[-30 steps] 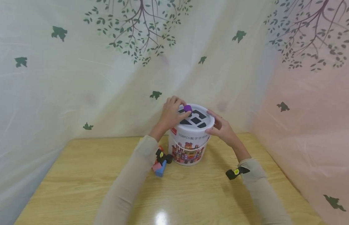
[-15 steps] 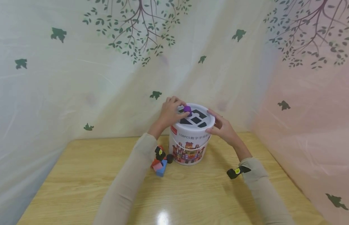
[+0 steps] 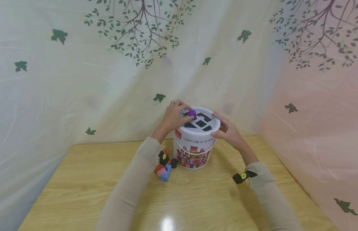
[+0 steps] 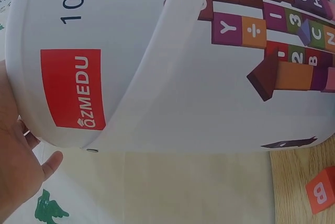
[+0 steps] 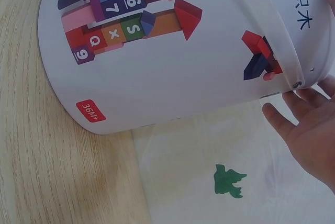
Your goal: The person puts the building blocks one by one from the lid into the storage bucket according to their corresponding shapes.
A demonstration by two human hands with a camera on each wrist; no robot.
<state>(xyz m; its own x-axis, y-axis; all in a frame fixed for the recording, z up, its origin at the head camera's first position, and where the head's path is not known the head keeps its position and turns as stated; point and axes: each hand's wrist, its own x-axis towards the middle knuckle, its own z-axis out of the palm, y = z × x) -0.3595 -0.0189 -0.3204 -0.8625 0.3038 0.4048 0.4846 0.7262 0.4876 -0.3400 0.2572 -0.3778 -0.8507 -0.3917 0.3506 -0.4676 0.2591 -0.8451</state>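
Note:
A white toy-block bucket (image 3: pixel 194 150) stands upright on the wooden table, pictures of blocks printed on its side. Its white lid (image 3: pixel 193 130) has several dark shaped holes. Thumb and fingers of my left hand (image 3: pixel 175 115) pinch a small purple block (image 3: pixel 191 113) at the lid's left part, over or partly in a hole; which of the two I cannot tell. At the right side, my right hand (image 3: pixel 229 132) holds the bucket by the lid's rim, thumb in front and fingers behind. The wrist views show the bucket's wall close up, with the purple block hidden.
Left of the bucket's base lies a small pile of blocks, among them a blue block (image 3: pixel 166 173), a pink block (image 3: pixel 161 171) and a dark round piece (image 3: pixel 174 163). A printed cloth (image 3: pixel 124 106) hangs behind the table (image 3: pixel 89 183).
The purple block has tilted and sunk slightly between the left hand's fingertips. The right hand keeps its hold, and the bucket stays in place.

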